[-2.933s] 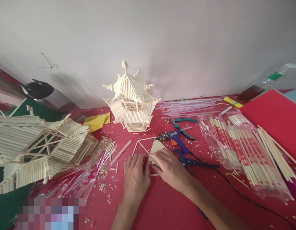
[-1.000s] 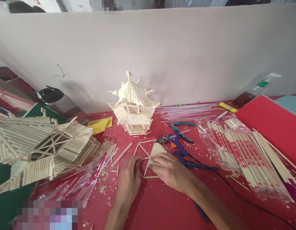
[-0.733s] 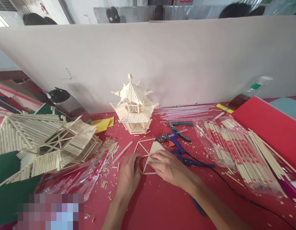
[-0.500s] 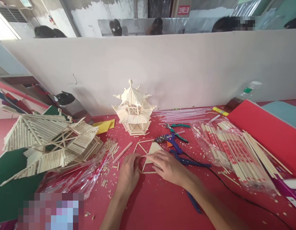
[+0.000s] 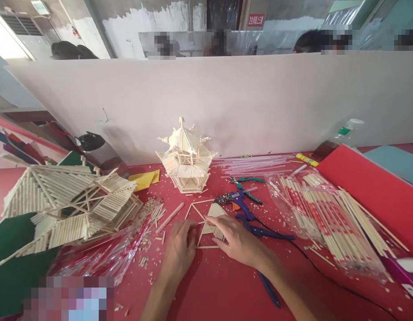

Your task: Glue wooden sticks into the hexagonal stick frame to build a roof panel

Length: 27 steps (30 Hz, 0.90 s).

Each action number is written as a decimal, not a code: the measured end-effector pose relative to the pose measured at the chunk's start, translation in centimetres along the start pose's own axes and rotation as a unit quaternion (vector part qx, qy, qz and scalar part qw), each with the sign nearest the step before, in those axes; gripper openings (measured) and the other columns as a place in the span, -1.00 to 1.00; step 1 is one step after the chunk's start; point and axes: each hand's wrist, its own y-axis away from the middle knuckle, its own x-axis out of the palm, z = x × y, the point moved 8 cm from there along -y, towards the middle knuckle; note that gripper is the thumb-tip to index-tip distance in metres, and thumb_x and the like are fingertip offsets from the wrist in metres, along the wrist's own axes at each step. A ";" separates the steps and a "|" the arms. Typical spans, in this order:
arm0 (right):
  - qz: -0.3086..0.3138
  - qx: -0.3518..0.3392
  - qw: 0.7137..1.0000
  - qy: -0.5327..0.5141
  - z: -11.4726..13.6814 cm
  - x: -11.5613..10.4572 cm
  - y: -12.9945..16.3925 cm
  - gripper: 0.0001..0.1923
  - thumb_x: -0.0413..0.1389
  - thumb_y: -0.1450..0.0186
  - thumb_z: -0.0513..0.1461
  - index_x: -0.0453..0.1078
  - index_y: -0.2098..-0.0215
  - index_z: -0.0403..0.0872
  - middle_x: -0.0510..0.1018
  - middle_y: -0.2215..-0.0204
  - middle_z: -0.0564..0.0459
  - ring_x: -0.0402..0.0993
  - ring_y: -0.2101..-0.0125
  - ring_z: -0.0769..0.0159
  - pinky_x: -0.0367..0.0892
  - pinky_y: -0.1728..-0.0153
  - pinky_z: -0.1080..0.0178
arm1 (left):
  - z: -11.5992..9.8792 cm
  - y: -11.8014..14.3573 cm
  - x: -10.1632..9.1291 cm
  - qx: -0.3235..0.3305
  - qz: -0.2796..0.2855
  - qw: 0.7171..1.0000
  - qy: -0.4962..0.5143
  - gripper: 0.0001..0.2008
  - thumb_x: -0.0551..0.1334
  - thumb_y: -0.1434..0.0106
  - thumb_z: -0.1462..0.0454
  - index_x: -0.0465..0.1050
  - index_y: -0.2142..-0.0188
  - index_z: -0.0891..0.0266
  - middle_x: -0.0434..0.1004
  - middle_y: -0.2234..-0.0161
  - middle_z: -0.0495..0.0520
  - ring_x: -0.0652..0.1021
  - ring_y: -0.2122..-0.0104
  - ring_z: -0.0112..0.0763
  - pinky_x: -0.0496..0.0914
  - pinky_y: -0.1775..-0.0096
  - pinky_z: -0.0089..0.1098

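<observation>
At centre-bottom of the frame, the right hand (image 5: 235,240) is laid flat, fingers spread, on a triangular stick panel (image 5: 214,216). The left hand (image 5: 179,247) is curled at the panel's left edge, seemingly pinching a thin stick, though this is hard to tell. The upper part is filled with sticks; the lower frame looks open. A finished pagoda model (image 5: 186,156) is seen above, a glue gun (image 5: 233,199) to the right.
</observation>
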 end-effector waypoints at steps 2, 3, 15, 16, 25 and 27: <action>0.003 0.002 1.000 0.001 0.0 0.0 0.0 -0.40 0.18 -0.40 -0.36 0.20 -0.35 0.05 0.55 -0.12 -0.10 0.48 -0.13 0.11 0.42 -0.15 0.03 | -0.1 0.1 0.1 0.002 0.004 1.000 -0.008 -0.79 0.06 -0.46 0.32 0.47 0.11 0.15 0.58 0.19 0.11 0.55 0.16 -0.18 0.41 0.11 -0.20; 0.005 0.002 1.000 0.001 0.0 0.0 -0.1 -0.40 0.17 -0.40 -0.37 0.21 -0.35 0.05 0.56 -0.11 -0.09 0.49 -0.13 0.11 0.43 -0.15 0.04 | -0.1 0.1 0.2 0.006 0.004 1.000 -0.012 -0.79 0.05 -0.47 0.30 0.48 0.11 0.15 0.58 0.18 0.12 0.55 0.16 -0.18 0.41 0.11 -0.20; 0.025 0.025 0.999 -0.024 -0.2 -0.2 -0.4 -0.42 0.11 -0.40 -0.40 0.24 -0.33 0.07 0.53 -0.16 -0.07 0.45 -0.17 0.10 0.40 -0.20 0.04 | -0.8 0.4 -0.4 0.028 -0.030 0.999 -0.020 -0.76 0.07 -0.45 0.33 0.50 0.08 0.09 0.60 0.16 0.14 0.59 0.16 -0.17 0.48 0.12 -0.20; 0.028 0.025 0.999 -0.025 -0.2 -0.1 -0.4 -0.43 0.11 -0.40 -0.40 0.24 -0.33 0.07 0.53 -0.16 -0.07 0.45 -0.17 0.10 0.39 -0.21 0.03 | -0.7 0.5 -0.7 0.027 -0.043 0.998 -0.029 -0.76 0.08 -0.43 0.35 0.50 0.08 0.09 0.60 0.16 0.13 0.59 0.16 -0.16 0.48 0.11 -0.19; 0.031 0.022 0.999 -0.033 -0.6 0.5 -0.4 -0.40 0.09 -0.37 -0.45 0.26 -0.30 0.11 0.56 -0.11 0.00 0.49 -0.10 0.12 0.43 -0.15 0.06 | 0.6 1.7 0.1 0.096 -0.079 0.990 -0.073 -0.55 0.12 -0.25 0.48 0.41 -0.06 0.03 0.63 0.09 0.10 0.62 0.15 -0.19 0.52 0.14 -0.23; 0.024 0.013 0.999 -0.035 -0.6 0.6 -0.5 -0.38 0.09 -0.35 -0.47 0.26 -0.29 0.11 0.57 -0.10 0.02 0.51 -0.08 0.13 0.44 -0.14 0.07 | 1.0 1.9 0.2 0.107 -0.077 0.988 -0.082 -0.50 0.13 -0.21 0.50 0.40 -0.08 0.04 0.63 0.08 0.09 0.62 0.13 -0.19 0.52 0.12 -0.25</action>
